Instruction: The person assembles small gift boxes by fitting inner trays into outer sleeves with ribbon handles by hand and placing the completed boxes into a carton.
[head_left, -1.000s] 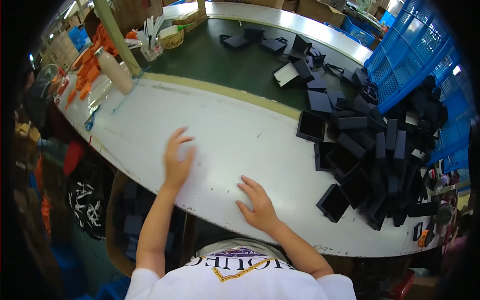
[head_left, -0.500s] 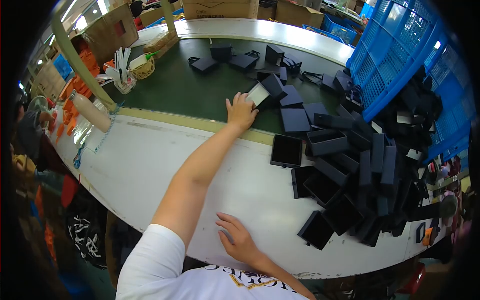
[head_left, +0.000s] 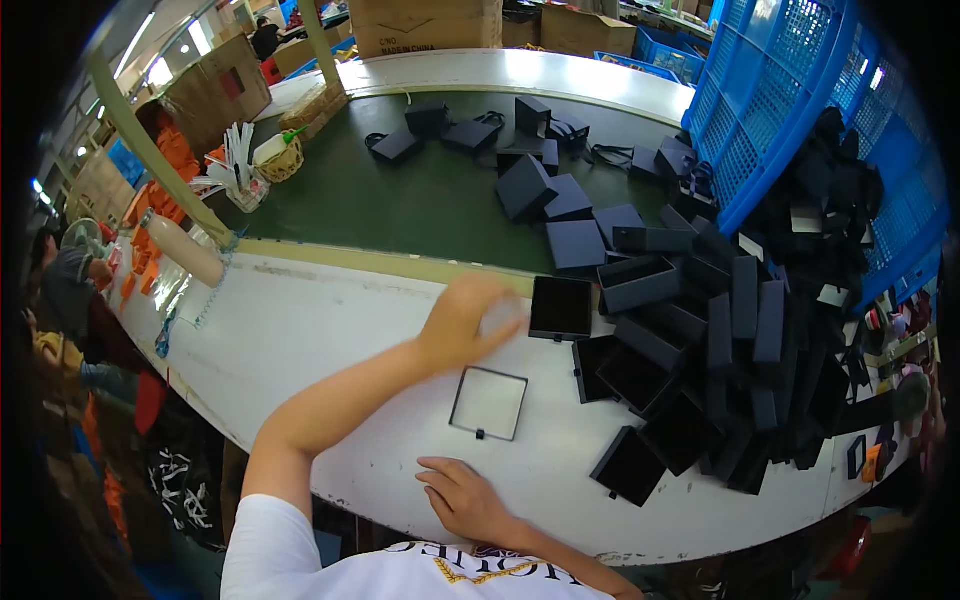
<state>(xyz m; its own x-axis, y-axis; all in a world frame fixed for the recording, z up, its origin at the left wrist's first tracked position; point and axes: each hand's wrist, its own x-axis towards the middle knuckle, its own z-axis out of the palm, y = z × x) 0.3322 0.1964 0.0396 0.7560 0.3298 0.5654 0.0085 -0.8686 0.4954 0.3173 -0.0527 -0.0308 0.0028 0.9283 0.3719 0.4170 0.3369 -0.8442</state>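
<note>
A shallow dark-edged tray with a white inside (head_left: 489, 404) lies on the white table, a small black tab on its near edge. Just above it is my left hand (head_left: 465, 322), its fingertips smeared by motion, so any hold is unclear. My right hand (head_left: 467, 502) rests below the tray near the front edge, fingers apart and holding nothing. To the right of my left hand lies an open black tray (head_left: 561, 308). Dark box parts (head_left: 650, 350) are heaped farther right.
Dark boxes with ribbons (head_left: 395, 146) stand on the green surface (head_left: 350, 200) beyond the yellow strip. Blue crates (head_left: 790, 110) rise at the right. A bottle (head_left: 183, 247) and a basket (head_left: 280, 160) are at the left. Another person (head_left: 75, 290) is at the far left.
The white-lined tray has come from the green surface onto the white table. My left hand has moved back toward me from the boxes. My right hand has barely moved.
</note>
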